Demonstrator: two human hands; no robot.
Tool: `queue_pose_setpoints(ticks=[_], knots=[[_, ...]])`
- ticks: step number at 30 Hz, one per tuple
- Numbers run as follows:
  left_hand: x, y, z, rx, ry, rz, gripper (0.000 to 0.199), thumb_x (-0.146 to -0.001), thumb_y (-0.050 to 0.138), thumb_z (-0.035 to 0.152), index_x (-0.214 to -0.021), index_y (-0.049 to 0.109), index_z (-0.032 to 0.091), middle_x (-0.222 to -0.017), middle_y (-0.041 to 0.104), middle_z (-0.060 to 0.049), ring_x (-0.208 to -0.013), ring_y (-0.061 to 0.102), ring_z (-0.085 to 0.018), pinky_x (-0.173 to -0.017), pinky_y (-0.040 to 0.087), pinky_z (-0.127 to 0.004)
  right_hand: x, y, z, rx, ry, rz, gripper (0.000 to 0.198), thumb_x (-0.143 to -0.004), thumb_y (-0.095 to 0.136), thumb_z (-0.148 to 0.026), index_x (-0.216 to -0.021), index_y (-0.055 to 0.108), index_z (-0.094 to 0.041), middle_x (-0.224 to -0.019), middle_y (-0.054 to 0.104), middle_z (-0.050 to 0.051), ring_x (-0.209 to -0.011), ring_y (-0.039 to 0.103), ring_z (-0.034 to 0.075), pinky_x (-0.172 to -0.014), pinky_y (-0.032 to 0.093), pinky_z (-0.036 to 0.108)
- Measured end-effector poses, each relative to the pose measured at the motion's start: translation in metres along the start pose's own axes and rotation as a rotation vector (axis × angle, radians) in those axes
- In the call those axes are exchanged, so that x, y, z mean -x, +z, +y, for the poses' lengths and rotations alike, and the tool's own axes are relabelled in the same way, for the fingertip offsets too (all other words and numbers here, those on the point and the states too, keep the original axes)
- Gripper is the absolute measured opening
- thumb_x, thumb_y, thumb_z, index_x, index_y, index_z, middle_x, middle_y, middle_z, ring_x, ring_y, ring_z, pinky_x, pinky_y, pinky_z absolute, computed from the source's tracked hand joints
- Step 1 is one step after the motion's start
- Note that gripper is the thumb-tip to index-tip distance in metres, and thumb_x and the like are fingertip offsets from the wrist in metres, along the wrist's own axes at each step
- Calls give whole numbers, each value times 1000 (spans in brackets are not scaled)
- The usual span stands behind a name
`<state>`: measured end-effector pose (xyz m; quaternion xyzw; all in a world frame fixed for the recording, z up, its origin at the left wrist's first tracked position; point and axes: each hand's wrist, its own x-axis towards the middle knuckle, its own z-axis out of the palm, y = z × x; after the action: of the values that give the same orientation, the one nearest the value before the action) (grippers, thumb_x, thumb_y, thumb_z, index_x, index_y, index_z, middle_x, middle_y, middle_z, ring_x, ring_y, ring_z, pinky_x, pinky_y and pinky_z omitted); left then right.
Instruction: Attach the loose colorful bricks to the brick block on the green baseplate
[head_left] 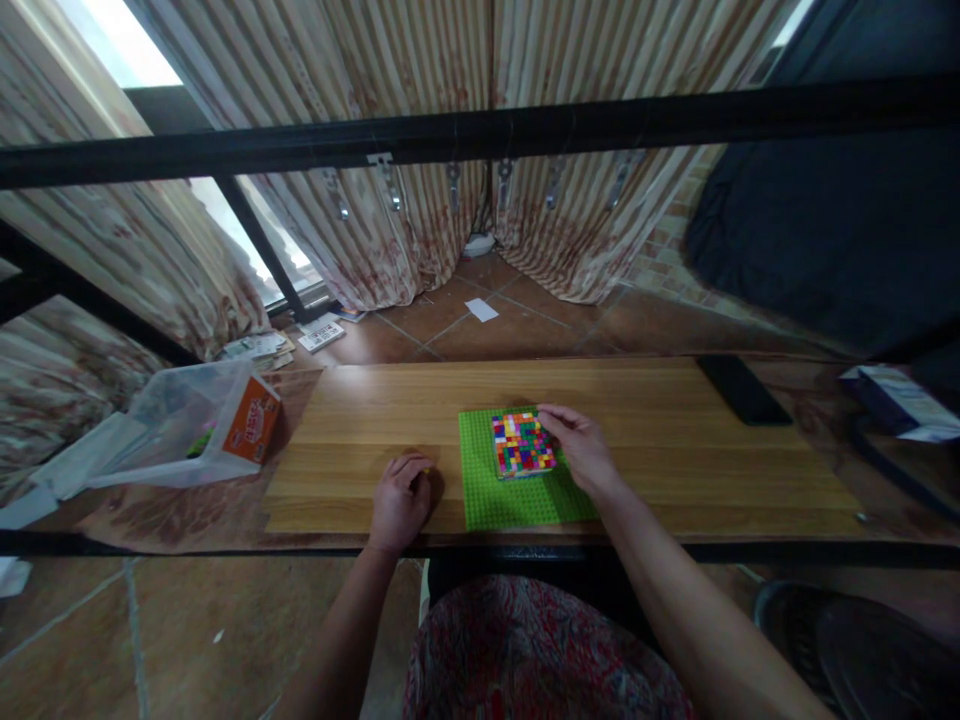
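Note:
A green studded baseplate (480, 505) lies on the wooden board in front of me. On it sits a square block of many-coloured small toy bricks (523, 446), raised above the plate. My right hand (583, 448) is at the block's far right corner, fingertips pinched together against it; what they hold, if anything, is too small to make out. To the left of the plate, my left hand (403, 500) rests on the wood with its fingers curled in. A tiny yellow brick (427, 470) shows at its fingertips.
A clear plastic bin (184, 420) with an orange label stands left of the wooden board (360, 400). On the board's right end lies a black phone (742, 390). A black metal bar (450, 135) with hooks crosses beyond the table, before striped curtains (390, 80).

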<state>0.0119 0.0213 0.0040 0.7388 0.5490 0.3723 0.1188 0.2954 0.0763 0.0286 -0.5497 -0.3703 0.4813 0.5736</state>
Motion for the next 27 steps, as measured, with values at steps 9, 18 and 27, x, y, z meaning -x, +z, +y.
queue_pose_setpoints(ticks=[9,18,27], knots=[[5,-3,5,120,-94,-37,42,-68,51,5,-105,64,21,-114,65,-8,-109,61,-22,-96,52,-41,-3,-7,5,134,-53,-26,37,-62,77,-50,-86,75,-21,-84,74,4,-74,63,17,-72,50,33],[6,-7,5,67,-100,30,45,-70,53,5,-112,60,19,-120,61,-10,-115,58,-22,-100,52,-42,-2,-9,-3,178,-77,-21,43,-61,78,-52,-89,74,-19,-85,73,5,-75,63,18,-73,51,34],[13,-4,3,-30,-75,87,14,-87,53,19,-93,66,19,-106,64,-9,-103,61,-20,-94,53,-39,62,66,-28,660,-538,-408,24,-94,48,-29,-97,71,-23,-90,69,5,-85,62,19,-81,47,31]])
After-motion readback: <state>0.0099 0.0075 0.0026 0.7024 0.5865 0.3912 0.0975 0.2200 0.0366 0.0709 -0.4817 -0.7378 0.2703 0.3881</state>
